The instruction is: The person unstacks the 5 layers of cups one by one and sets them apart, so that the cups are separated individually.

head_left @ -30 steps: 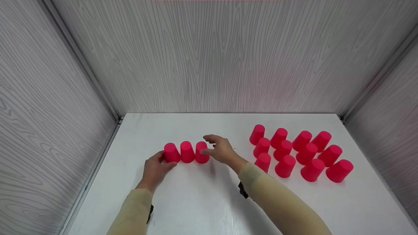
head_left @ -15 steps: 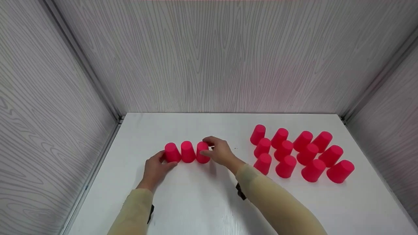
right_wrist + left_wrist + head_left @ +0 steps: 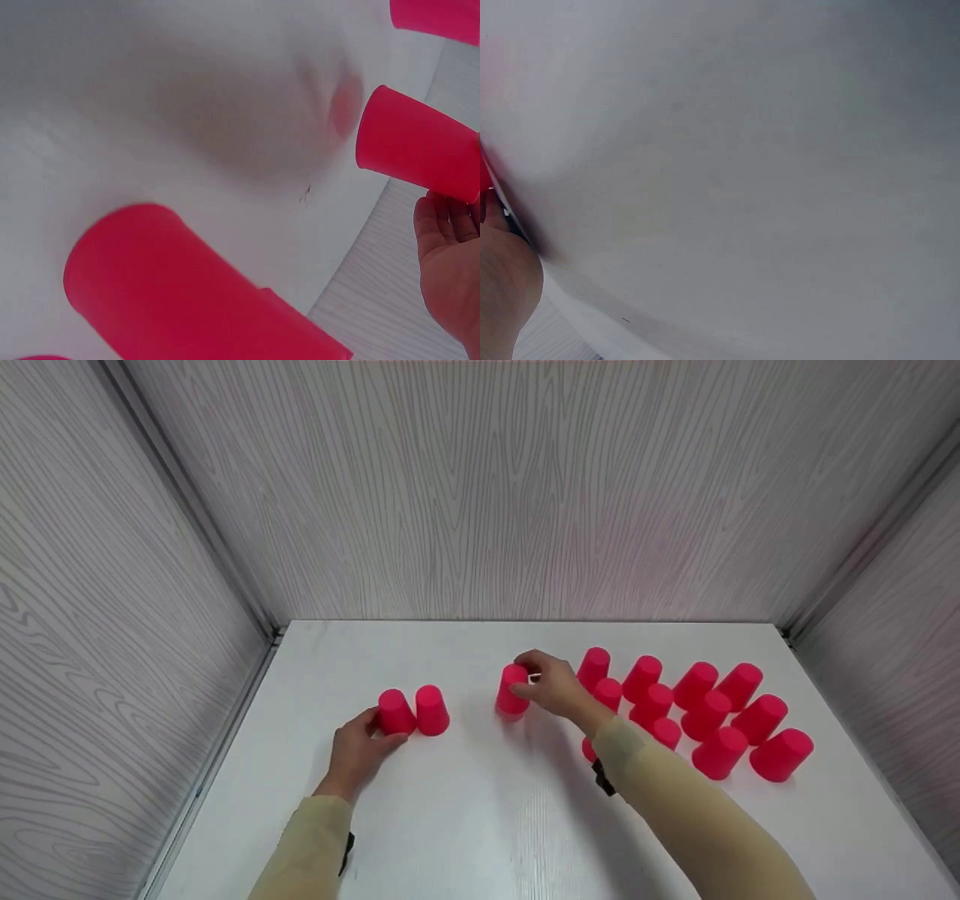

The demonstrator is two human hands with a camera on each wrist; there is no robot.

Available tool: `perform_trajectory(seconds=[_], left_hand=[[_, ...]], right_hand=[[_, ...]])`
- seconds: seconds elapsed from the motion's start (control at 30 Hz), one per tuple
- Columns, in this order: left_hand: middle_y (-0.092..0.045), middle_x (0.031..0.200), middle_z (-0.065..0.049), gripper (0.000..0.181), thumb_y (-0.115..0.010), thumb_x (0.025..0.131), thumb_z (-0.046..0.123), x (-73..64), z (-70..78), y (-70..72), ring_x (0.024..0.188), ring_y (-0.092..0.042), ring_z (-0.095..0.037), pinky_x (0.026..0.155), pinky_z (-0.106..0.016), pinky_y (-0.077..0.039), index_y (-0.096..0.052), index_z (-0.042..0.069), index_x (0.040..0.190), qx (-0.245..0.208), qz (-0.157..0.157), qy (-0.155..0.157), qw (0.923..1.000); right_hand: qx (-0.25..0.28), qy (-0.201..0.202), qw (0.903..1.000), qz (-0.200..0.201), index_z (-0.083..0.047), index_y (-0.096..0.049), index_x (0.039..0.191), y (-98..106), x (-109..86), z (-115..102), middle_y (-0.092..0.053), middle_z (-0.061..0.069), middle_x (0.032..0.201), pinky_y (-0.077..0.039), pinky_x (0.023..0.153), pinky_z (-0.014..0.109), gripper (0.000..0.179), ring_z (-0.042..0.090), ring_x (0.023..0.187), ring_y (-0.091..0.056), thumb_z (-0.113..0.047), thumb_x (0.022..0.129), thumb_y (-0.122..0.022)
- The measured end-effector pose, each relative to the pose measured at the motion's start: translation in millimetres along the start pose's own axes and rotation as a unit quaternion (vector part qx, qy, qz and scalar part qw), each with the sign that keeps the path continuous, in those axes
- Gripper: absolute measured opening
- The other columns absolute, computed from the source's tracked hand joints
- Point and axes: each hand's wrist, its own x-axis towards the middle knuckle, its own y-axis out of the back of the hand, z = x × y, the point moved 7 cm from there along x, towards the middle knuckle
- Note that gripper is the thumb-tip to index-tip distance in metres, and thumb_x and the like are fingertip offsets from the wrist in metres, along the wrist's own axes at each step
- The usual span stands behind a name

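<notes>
My right hand [image 3: 559,688] grips a pink plastic cup [image 3: 512,691], upside down, between thumb and fingers. In the right wrist view this held cup [image 3: 416,146] is raised off the table, its rim apart from its reflection below. On the left, my left hand [image 3: 356,750] holds the lower sides of another upturned pink cup [image 3: 396,711], thumb in front and fingers behind. Right beside that one stands a third pink cup [image 3: 431,709]. The left wrist view catches only part of the left hand [image 3: 508,281] and a sliver of red cup at its edge.
Several more upturned pink cups [image 3: 718,752] stand in rows on the right of the white table [image 3: 450,825]; my right forearm [image 3: 675,795] covers part of the nearest ones. Grey wood-grain panels [image 3: 480,495] enclose the table at the back and both sides.
My right hand has taken hold of the rightmost cup of the row of three, lifted it and carried it right, toward the other cups. The left hand has stayed in place.
</notes>
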Motion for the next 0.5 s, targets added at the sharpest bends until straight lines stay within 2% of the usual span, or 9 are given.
perform_trajectory(seconds=[0.23,0.5], left_hand=[[-0.058,0.151,-0.004,0.078,-0.088,0.09,0.029,-3.4,-1.2,0.5,0.144,-0.05,-0.031,0.108,-0.043,-0.054,-0.049,0.018,0.157,-0.005,0.002,0.01,0.9999],[-0.06,0.151,-0.005,0.074,-0.087,0.092,0.028,-1.3,2.6,1.6,0.144,-0.052,-0.029,0.111,-0.042,-0.05,-0.051,0.015,0.156,0.007,0.003,-0.003,1.0]], right_hand=[[-0.009,-0.004,0.9998,0.019,-0.021,-0.055,0.149,38.8,2.9,9.4,-0.058,0.003,0.138,-0.06,0.096,0.041,0.069,0.031,0.129,-0.055,-0.021,0.088,-0.087],[-0.016,-0.011,0.9998,0.008,-0.019,-0.054,0.152,52.5,9.1,21.5,-0.056,0.006,0.14,-0.06,0.098,0.041,0.062,0.03,0.128,-0.054,-0.019,0.096,-0.079]])
